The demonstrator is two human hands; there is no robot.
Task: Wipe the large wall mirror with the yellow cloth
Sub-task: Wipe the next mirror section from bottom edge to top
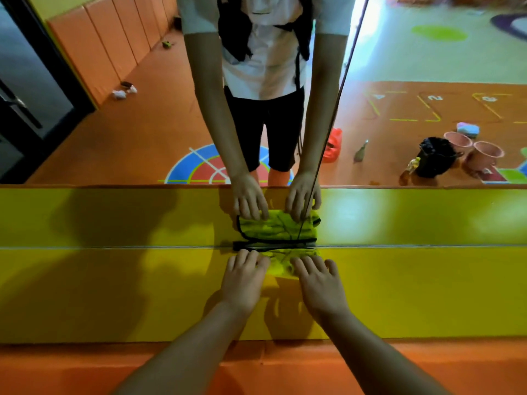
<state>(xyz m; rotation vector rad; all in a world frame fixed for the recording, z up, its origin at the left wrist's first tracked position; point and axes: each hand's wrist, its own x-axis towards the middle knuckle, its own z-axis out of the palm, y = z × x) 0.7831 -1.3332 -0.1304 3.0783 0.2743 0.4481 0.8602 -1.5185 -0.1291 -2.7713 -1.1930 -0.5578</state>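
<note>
Lower centre of frame: yellow cloth [281,266] bunched at the foot of the large wall mirror [142,124], on the yellow ledge [413,289], long axis running left to right along the seam. Left hand [243,280] and right hand [316,282] flat, fingers spread; each grip open, pressing rather than pinching, probably to smooth the cloth before wiping. Reflection above, mid-frame.

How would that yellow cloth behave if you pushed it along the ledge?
The yellow cloth is probably floppy: it lies creased and bunched under both hands. It would likely crumple rather than slide whole, and it looks light.
</note>
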